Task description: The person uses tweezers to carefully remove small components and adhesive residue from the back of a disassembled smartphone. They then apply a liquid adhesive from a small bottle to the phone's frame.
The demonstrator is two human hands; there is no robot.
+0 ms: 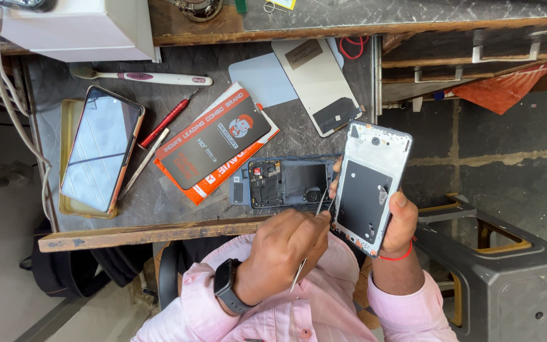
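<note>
My right hand [401, 223], a red thread on its wrist, holds a silvery phone frame [370, 183] upright by its lower edge, inner side toward me. My left hand [283, 246], with a dark watch on the wrist, grips thin metal tweezers [321, 204]. Their tips sit at the frame's left edge. Just behind them an opened phone body [283, 182] lies flat on the dark table, its circuit board exposed.
A phone with a lined screen [100, 149] rests on a tan tray [66, 114] at the left. Between lie a red screwdriver [169, 118], a toothbrush [140, 77], an orange-black packet [216, 145] and pale back panels [314, 82]. A grey stool [508, 272] stands to the right.
</note>
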